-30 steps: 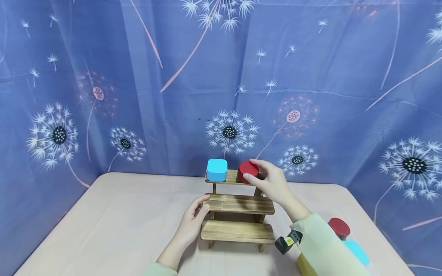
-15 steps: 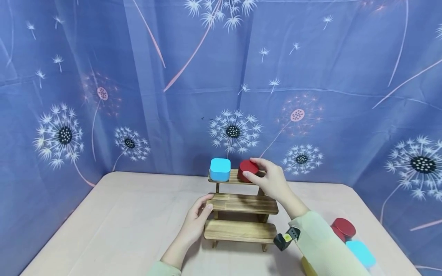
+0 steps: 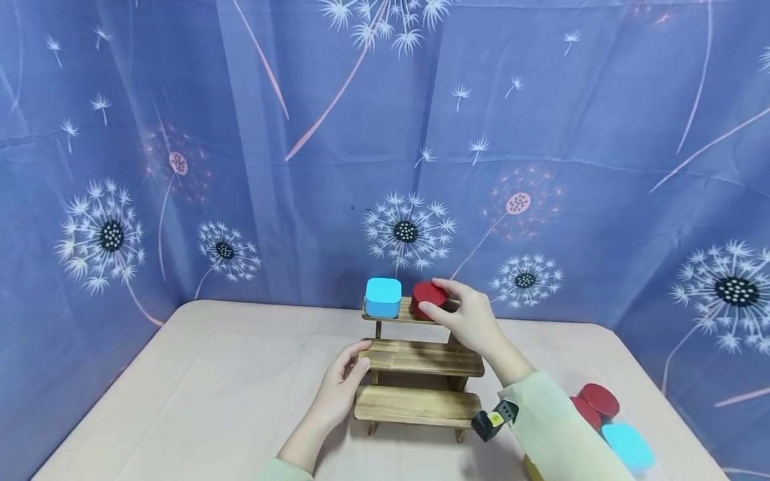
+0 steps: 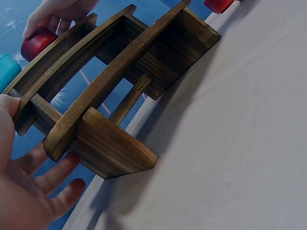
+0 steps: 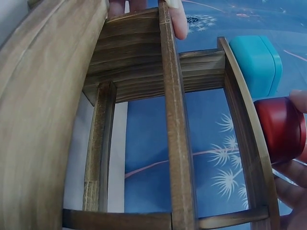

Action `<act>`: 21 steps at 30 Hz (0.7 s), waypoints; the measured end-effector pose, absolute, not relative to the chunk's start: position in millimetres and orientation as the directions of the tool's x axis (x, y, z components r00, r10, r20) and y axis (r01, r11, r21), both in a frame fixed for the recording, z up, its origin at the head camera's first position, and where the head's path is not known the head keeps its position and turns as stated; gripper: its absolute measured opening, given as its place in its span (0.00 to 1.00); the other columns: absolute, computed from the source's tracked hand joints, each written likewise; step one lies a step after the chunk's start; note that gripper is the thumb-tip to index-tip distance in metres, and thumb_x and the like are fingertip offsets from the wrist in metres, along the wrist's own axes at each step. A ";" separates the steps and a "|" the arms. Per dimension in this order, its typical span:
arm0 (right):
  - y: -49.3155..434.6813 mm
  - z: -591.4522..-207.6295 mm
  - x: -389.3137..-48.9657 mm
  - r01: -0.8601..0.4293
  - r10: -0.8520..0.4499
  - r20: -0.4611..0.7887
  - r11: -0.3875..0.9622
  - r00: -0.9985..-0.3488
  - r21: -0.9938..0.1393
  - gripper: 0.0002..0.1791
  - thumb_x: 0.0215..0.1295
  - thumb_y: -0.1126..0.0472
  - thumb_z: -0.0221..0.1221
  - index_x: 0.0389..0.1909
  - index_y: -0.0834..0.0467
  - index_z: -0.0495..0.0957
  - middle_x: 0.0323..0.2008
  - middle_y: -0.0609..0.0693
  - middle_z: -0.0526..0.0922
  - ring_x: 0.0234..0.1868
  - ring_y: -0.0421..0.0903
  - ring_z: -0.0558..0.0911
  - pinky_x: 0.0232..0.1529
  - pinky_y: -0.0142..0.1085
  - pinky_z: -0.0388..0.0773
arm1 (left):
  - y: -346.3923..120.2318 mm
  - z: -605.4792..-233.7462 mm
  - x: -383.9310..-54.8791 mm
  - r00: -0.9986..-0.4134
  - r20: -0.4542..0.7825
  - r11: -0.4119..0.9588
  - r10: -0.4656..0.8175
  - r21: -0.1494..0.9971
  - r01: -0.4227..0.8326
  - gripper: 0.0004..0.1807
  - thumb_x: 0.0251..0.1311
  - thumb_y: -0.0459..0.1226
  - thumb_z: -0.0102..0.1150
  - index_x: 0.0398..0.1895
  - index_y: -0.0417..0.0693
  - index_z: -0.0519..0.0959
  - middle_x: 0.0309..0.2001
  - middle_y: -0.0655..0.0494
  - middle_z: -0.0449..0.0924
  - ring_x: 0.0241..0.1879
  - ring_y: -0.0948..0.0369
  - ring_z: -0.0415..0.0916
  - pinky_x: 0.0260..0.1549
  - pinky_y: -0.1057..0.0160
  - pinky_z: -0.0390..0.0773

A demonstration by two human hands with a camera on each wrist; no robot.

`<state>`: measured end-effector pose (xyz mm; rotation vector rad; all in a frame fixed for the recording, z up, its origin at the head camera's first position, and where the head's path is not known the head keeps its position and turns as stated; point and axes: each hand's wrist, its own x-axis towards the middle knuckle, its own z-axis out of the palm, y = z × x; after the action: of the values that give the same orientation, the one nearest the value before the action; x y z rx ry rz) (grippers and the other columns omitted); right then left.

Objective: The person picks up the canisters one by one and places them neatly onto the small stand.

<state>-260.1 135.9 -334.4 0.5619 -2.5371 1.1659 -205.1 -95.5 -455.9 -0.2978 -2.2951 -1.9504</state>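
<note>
Right hand [image 3: 473, 321] pinches the red container [image 3: 426, 294] on the top shelf [image 3: 405, 311], just beside the blue container [image 3: 383, 298]; left hand [image 3: 335, 389] grips the middle shelf [image 3: 427, 357]. Looks like placing; next calls for a soft release!

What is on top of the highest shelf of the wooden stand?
A blue block and, to its right, a red block held by the right hand. In the head view, that hand partly hides the shelf at its right end.
</note>
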 end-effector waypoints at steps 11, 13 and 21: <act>143.1 -337.7 -257.3 -0.457 -0.197 0.436 0.616 -0.878 -0.642 0.34 0.52 0.50 0.69 0.60 0.56 0.73 0.53 0.56 0.81 0.50 0.53 0.82 0.49 0.47 0.80 | -95.2 -455.6 -205.0 -0.974 0.215 0.146 0.075 0.964 0.224 0.19 0.69 0.44 0.48 0.62 0.54 0.70 0.68 0.49 0.64 0.70 0.43 0.54 0.69 0.44 0.55; 145.5 -339.1 -256.1 -0.462 -0.199 0.440 0.613 -0.876 -0.642 0.34 0.52 0.51 0.69 0.60 0.56 0.72 0.53 0.55 0.81 0.52 0.52 0.81 0.52 0.48 0.79 | -95.1 -455.5 -205.0 -0.974 0.214 0.146 0.074 0.964 0.222 0.19 0.69 0.44 0.48 0.61 0.54 0.71 0.68 0.49 0.64 0.70 0.43 0.54 0.69 0.44 0.55; 154.2 -344.9 -250.1 -0.497 -0.207 0.481 0.611 -0.852 -0.616 0.33 0.51 0.52 0.69 0.59 0.56 0.73 0.51 0.54 0.82 0.53 0.51 0.80 0.56 0.50 0.75 | -95.7 -455.0 -203.7 -0.976 0.207 0.144 0.073 0.966 0.216 0.19 0.69 0.44 0.47 0.62 0.54 0.70 0.68 0.49 0.64 0.70 0.43 0.54 0.69 0.44 0.54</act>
<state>-250.1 154.2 -344.9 0.5647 -2.4759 1.1076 -203.7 -95.7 -455.0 -0.2907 -2.2901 -1.9651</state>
